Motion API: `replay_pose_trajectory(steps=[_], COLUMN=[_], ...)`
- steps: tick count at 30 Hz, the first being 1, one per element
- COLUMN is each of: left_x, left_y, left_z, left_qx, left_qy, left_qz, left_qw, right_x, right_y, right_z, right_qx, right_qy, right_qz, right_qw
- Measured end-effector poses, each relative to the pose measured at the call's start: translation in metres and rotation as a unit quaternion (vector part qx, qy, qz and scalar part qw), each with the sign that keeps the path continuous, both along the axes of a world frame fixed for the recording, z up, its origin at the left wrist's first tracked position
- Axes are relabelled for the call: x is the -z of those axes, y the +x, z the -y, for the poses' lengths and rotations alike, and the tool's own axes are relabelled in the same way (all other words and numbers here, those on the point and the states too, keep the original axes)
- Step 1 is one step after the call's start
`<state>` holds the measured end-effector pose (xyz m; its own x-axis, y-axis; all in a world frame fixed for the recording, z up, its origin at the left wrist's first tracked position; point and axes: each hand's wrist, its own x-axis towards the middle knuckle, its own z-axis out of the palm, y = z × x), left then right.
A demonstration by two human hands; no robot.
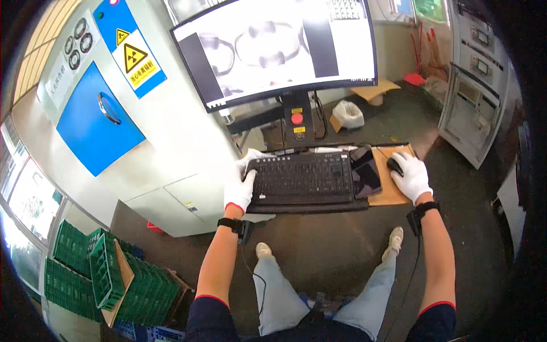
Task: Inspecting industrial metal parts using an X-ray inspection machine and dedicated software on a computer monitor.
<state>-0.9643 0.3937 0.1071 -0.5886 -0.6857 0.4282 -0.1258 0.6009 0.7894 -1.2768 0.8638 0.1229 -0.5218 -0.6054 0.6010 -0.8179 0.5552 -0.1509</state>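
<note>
My right hand [411, 178], in a white glove, is wrapped over a black computer mouse [394, 166] on a tan pad [383, 196]. My left hand [238, 189], also gloved in white, rests at the left end of a black keyboard [305, 178]. Its thumb is apart from the fingers and touches the keyboard's edge; the fingers partly blend into the pale cabinet behind. Between the keyboard and the pad lies a dark phone [366, 178]. Above the keyboard, a lit monitor [268, 48] displays grey rounded shapes with ring-like outlines.
A red push button [297, 118] sits on the post below the monitor. At left stands a white cabinet [171, 131] with a blue door [94, 128] and warning sign. Green crates [145, 290] are stacked lower left. A grey cabinet [470, 108] and a white bag [348, 114] stand at right.
</note>
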Motion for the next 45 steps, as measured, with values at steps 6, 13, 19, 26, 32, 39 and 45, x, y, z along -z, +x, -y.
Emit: replay_pose_trajectory(steps=[6, 13, 19, 26, 32, 39, 45], left_x=[-0.01, -0.02, -0.004, -0.007, -0.001, 0.0, 0.003], left_y=[-0.001, -0.003, -0.006, -0.004, -0.009, -0.004, -0.003], left_z=[-0.002, -0.001, 0.006, 0.005, 0.016, 0.014, 0.013], left_qx=[-0.063, -0.107, -0.097, -0.108, -0.091, -0.07, -0.062], left_qy=[0.0, -0.069, -0.076, -0.075, -0.057, -0.053, -0.068], left_qz=[0.081, 0.182, 0.181, 0.196, 0.18, 0.172, 0.136], left_qw=[0.995, 0.975, 0.976, 0.972, 0.978, 0.981, 0.986], right_x=[0.0, 0.001, 0.007, 0.002, 0.001, -0.002, -0.005], right_y=[-0.008, -0.004, -0.011, -0.009, -0.009, -0.005, -0.004], right_z=[0.003, 0.005, 0.003, 0.008, 0.012, 0.011, 0.01], right_qx=[0.004, -0.001, -0.006, 0.0, -0.003, -0.006, -0.014], right_qy=[0.005, 0.004, 0.013, 0.037, 0.037, 0.031, 0.034], right_qz=[0.004, -0.001, -0.012, 0.004, 0.0, 0.011, 0.0], right_qw=[1.0, 1.0, 1.0, 0.999, 0.999, 0.999, 0.999])
